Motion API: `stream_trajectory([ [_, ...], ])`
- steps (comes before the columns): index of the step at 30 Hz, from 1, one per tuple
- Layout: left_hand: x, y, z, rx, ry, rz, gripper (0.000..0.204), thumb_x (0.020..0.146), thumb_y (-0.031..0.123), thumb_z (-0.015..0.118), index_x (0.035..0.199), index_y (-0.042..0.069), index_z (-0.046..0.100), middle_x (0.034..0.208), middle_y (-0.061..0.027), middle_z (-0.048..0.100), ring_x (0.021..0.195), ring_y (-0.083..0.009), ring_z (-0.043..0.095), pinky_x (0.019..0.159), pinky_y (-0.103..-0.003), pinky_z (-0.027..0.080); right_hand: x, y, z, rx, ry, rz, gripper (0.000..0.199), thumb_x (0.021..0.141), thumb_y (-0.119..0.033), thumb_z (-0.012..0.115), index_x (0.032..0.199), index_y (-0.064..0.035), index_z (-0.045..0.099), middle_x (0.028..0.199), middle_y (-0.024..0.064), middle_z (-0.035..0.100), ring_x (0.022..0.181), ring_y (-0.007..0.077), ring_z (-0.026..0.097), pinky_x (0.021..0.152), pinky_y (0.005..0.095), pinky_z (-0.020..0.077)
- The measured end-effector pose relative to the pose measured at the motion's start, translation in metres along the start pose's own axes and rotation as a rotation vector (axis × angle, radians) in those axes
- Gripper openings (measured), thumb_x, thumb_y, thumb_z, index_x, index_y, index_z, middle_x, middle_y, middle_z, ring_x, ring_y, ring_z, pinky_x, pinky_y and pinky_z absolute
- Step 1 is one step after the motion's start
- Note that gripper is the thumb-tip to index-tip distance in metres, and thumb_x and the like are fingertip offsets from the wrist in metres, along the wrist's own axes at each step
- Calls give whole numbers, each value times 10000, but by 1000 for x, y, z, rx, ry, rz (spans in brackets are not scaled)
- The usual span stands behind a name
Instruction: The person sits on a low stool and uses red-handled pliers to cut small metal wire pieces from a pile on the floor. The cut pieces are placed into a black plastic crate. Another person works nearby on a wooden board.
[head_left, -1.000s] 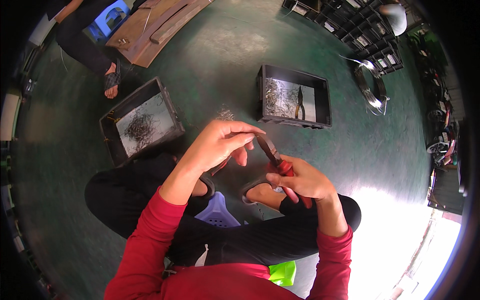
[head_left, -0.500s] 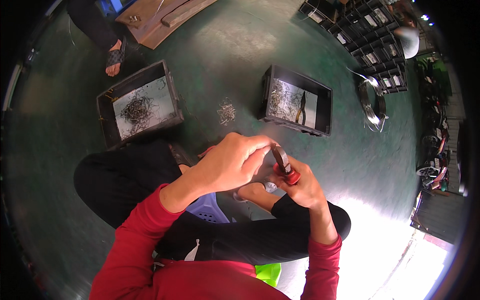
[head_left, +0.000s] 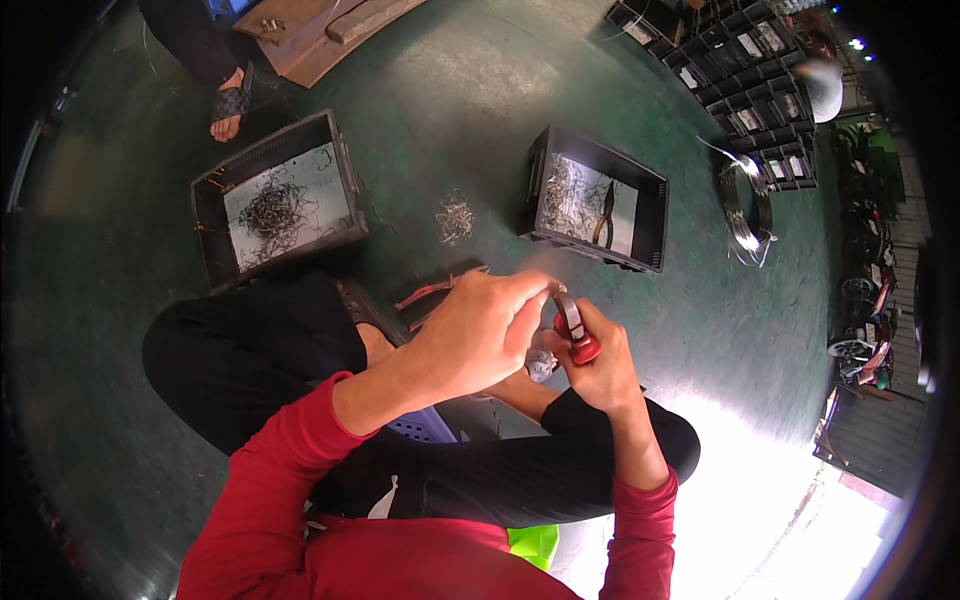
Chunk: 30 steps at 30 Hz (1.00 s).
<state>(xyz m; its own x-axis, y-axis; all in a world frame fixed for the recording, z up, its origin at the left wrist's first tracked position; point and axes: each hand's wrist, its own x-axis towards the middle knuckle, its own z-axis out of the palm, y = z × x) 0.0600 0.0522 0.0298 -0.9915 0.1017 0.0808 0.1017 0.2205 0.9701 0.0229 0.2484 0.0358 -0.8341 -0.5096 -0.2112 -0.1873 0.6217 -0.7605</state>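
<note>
Green workshop floor (head_left: 410, 140), with red-handled pliers (head_left: 584, 349) clasped in the right hand (head_left: 606, 372)

The right hand is wrapped round the handles of the pliers, whose metal head angles up toward the left hand (head_left: 485, 332). The left thumb and forefinger are drawn together right at the pliers' tip; whether they pinch a small piece of wire I cannot tell at this size. How far the jaws stand apart is also hidden.

Just to the left of the grip, partly covered by the left hand, a red-handled tool (head_left: 425, 293) lies on the floor. Beyond the grip and slightly left is a loose heap of bent wire pieces (head_left: 455, 218). Farther left stands a black plastic crate (head_left: 350, 190) holding a dark tangle of similar pieces on a pale base. Beyond the grip and a little right, a second black crate (head_left: 655, 220) contains more wire pieces and yellow-handled pliers (head_left: 606, 215).

Well to the right of the grip, a wire coil (head_left: 733, 195) rests near stacked black crates (head_left: 750, 90). Far off to the upper left, wooden boards (head_left: 310, 40) lie near another person's sandalled foot (head_left: 228, 110).
</note>
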Motion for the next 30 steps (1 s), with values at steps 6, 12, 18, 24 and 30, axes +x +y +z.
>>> stream_trajectory([
  [6, 0, -2, 4, -22, 38, 21, 253, 894, -30, 458, 1083, -31, 625, 633, -106, 580, 518, -142, 578, 515, -281, 464, 2, 4, 5, -43, 55, -5, 221, 792, -80, 724, 862, -16, 524, 666, 156, 589, 588, 350, 559, 557, 371, 443],
  [12, 11, -9, -7, -153, -84, -155, 254, 962, 34, 445, 1130, -7, 630, 662, -71, 606, 521, -103, 573, 501, -258, 463, 8, 5, -2, -79, 30, 74, 219, 809, -117, 717, 878, -6, 542, 709, 178, 606, 636, 348, 587, 590, 369, 458],
  [18, 24, -22, -25, -427, -86, -211, 246, 1014, 152, 433, 1117, 11, 606, 849, -76, 668, 759, -129, 645, 655, -259, 504, 7, -10, -25, 188, -225, 271, 261, 866, -185, 693, 1020, -7, 579, 779, 93, 628, 627, 171, 566, 584, 307, 449],
  [24, 27, -25, -29, -810, 26, -217, 242, 1017, 254, 456, 1087, 59, 582, 1049, -123, 669, 938, -227, 668, 784, -333, 524, 2, -18, -30, 431, -336, 359, 288, 908, -171, 664, 1124, -15, 556, 798, 34, 610, 514, 65, 481, 502, 237, 394],
  [30, 25, -19, -7, -930, 218, -2, 242, 1015, 214, 468, 1134, 35, 579, 1148, -148, 643, 1084, -295, 636, 913, -399, 526, -2, -26, -11, 519, -361, 388, 279, 919, -184, 654, 1112, -9, 556, 817, 26, 615, 531, 65, 492, 515, 234, 397],
])
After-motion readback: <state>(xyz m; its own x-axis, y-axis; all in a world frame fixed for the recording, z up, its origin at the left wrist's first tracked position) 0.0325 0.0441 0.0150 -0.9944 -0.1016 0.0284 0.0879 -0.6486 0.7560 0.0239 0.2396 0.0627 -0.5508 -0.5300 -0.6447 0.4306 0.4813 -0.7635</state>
